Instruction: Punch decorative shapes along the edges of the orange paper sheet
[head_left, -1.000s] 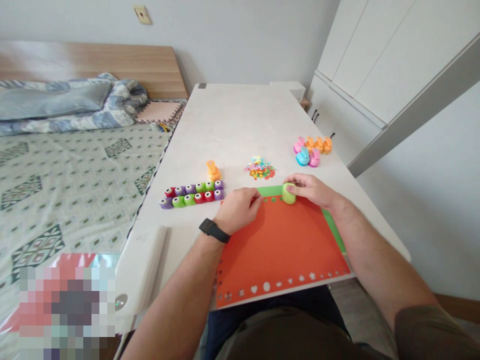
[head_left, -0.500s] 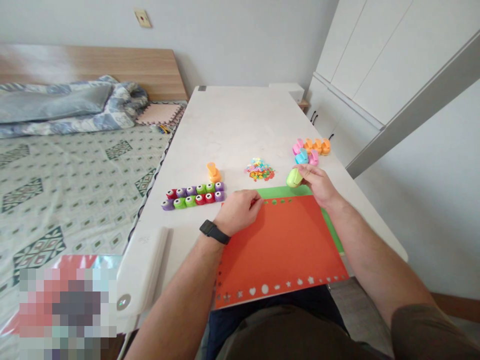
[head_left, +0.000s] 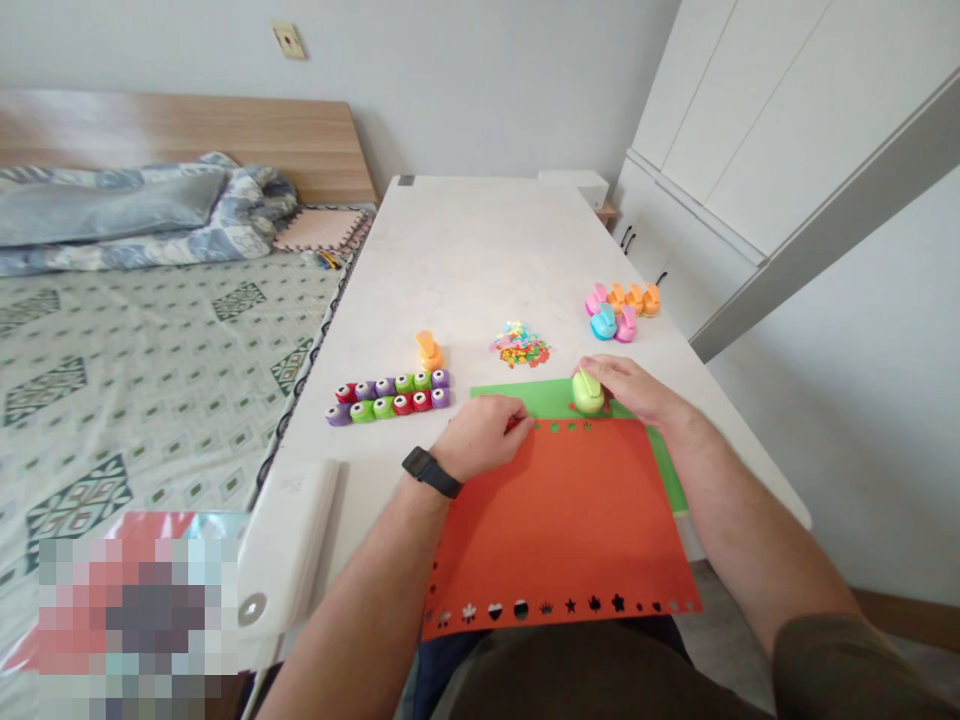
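Observation:
My right hand [head_left: 627,387] is wrapped round the back of a lime-green craft punch [head_left: 588,391], its lever facing up. The punch stands on a green sheet of paper [head_left: 517,396], just above the top edge of an orange sheet of paper [head_left: 566,510]. Small red bits show on the green sheet beside the punch. My left hand [head_left: 489,432] is closed, resting over the upper left of the orange sheet; a bit of red shows under its fingertips, too hidden to name. Punched shapes line the orange sheet's top, left and bottom edges.
A pile of colourful paper cut-outs [head_left: 521,345] lies beyond the sheets. Two rows of small punches [head_left: 383,407] and an orange punch [head_left: 428,351] stand left. More lever punches [head_left: 615,322] are grouped at the right. A white device [head_left: 289,550] lies at the left edge.
My right hand has brought the lime-green punch down onto the green sheet. The orange sheet has shifted toward my body. Red bits now show beside the punch.

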